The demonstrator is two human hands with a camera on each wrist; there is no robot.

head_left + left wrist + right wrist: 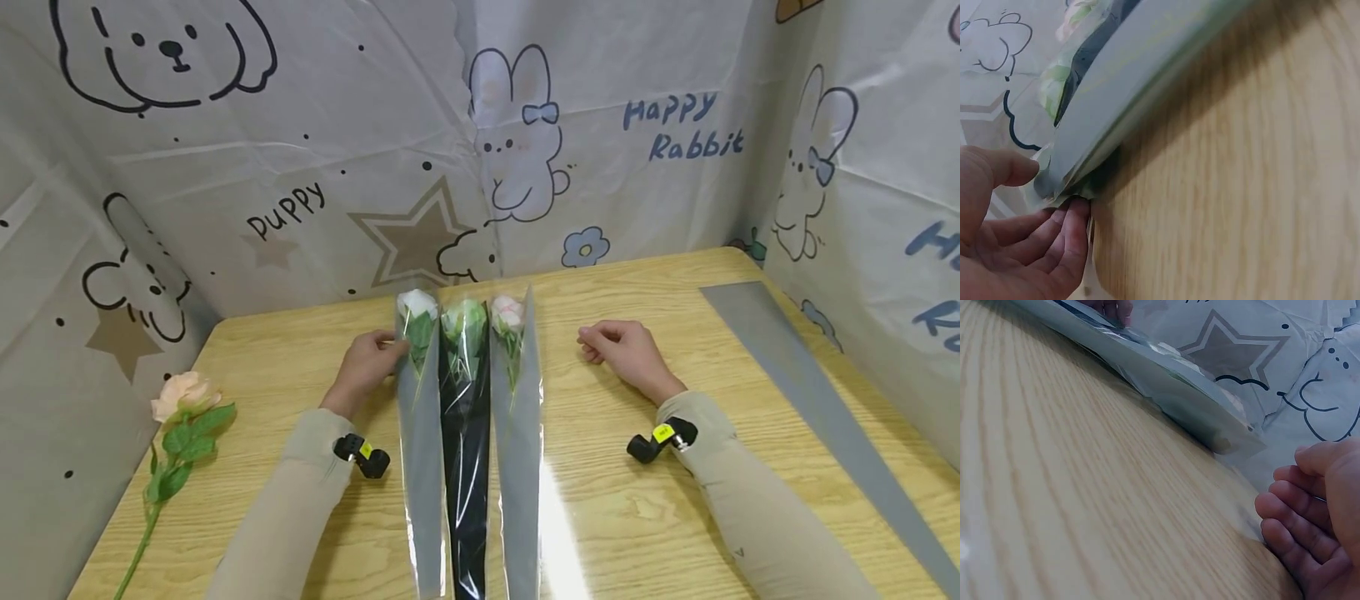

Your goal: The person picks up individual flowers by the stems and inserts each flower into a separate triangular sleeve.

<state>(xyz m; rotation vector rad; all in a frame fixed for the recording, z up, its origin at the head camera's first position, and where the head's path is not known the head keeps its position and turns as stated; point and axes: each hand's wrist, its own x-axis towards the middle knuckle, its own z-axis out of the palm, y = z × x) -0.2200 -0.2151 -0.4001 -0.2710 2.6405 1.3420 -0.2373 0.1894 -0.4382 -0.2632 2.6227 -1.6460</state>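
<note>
Three wrapped flowers lie side by side on the table. A white rose (417, 305) in a grey-backed clear sleeve (424, 500) is at the left. A green flower (465, 321) in a black-backed sleeve (465, 467) is in the middle. On the right, a pale pink rose (508, 312) lies in another grey-backed sleeve (519, 475). My left hand (369, 367) pinches the left edge of the white rose's sleeve near the bloom, thumb above and fingers beneath in the left wrist view. To the right of the flowers, my right hand (626, 354) has loosely curled fingers and holds nothing.
A loose peach rose (185, 396) with a leafy stem lies at the table's left edge. A long grey tapered sleeve (810, 392) lies flat on the right. Printed cloth (360, 100) hangs behind and at both sides of the wooden table (615, 500).
</note>
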